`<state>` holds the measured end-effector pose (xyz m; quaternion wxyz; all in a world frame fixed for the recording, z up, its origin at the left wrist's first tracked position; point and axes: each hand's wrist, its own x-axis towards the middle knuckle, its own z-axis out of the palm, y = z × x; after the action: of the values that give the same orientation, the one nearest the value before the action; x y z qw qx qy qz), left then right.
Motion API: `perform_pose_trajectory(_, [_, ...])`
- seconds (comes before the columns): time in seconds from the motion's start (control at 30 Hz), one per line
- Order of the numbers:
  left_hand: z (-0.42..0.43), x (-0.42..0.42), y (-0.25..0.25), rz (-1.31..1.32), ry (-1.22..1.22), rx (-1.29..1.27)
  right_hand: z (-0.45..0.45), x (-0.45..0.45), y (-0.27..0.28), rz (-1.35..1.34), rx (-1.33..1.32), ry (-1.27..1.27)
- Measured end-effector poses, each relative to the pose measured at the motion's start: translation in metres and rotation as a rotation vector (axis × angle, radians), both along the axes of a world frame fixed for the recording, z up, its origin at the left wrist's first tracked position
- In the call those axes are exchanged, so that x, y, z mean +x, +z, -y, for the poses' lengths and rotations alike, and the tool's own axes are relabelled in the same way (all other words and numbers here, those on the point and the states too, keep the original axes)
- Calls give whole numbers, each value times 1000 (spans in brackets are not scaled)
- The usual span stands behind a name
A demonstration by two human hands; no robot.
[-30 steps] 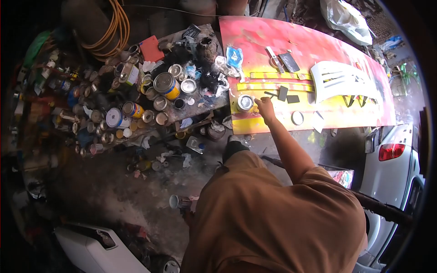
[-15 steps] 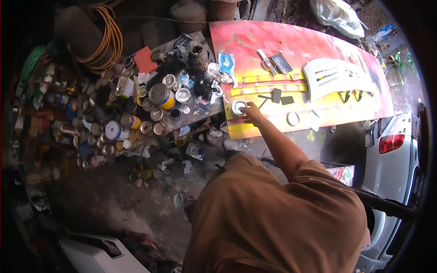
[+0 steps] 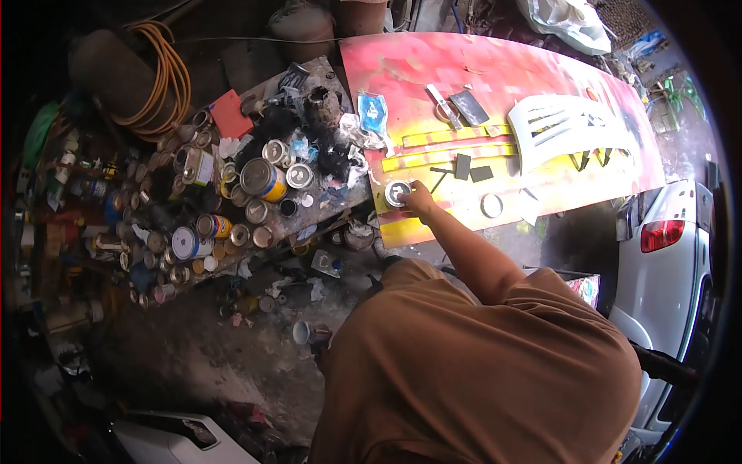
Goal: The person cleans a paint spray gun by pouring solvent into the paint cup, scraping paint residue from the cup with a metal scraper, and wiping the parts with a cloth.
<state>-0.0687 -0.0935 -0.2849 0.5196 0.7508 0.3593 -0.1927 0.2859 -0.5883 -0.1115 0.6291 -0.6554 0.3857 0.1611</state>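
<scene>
At the near left corner of the painted panel, my right hand (image 3: 417, 201) has its fingers closed on the right side of a small round paint can (image 3: 398, 193), which has whitish stuff inside. My left hand (image 3: 322, 354) is low at my left side, mostly hidden by my shirt and shadow. It holds a small cup (image 3: 303, 333) with a pale inside, tilted so that its mouth faces left. A whitish ring-shaped lid (image 3: 492, 205) lies to the right of my right hand. Dark flat pads (image 3: 480, 174) and a thin dark stick (image 3: 441, 179) lie beyond it.
The red and yellow panel (image 3: 433, 62) carries a white slotted car part (image 3: 533, 147), yellow strips (image 3: 448, 157) and a blue packet (image 3: 372, 114). On the left, a cluttered bench (image 3: 340, 205) bears several paint tins (image 3: 259, 178). A white car (image 3: 657, 271) stands at right.
My right hand's fingers have drawn together at the can's edge. The whole view has shifted slightly. My left hand still holds the cup low at my side.
</scene>
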Motion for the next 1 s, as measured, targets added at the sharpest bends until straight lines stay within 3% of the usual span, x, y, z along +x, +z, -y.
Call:
perform_pose_trajectory(0.17, [0,5,-8,39,-159,84,4,-2,3,9,20,1])
perform_pose_trajectory(0.23, [0,10,-11,92,-388,203,6,-7,4,12,56,17])
perform_pose_trajectory(0.33, [2,11,-13,94,-470,424,12,-2,10,-17,94,73])
perform_pose_trajectory(0.43, [6,7,-11,74,-204,224,9,5,22,-70,8,147])
perform_pose_trajectory(0.53, [16,11,-11,-16,510,-274,5,13,28,-92,-169,279])
perform_pose_trajectory(0.63, [15,2,-14,128,105,-106,0,21,32,-115,-343,412])
perform_pose_trajectory(0.73, [20,-9,-13,264,101,-232,6,28,30,-179,-355,463])
perform_pose_trajectory(0.8, [27,-14,-10,157,265,-240,16,32,19,-209,-211,479])
perform_pose_trajectory(1.0, [41,-21,-2,66,711,-397,11,22,11,-114,-320,379])
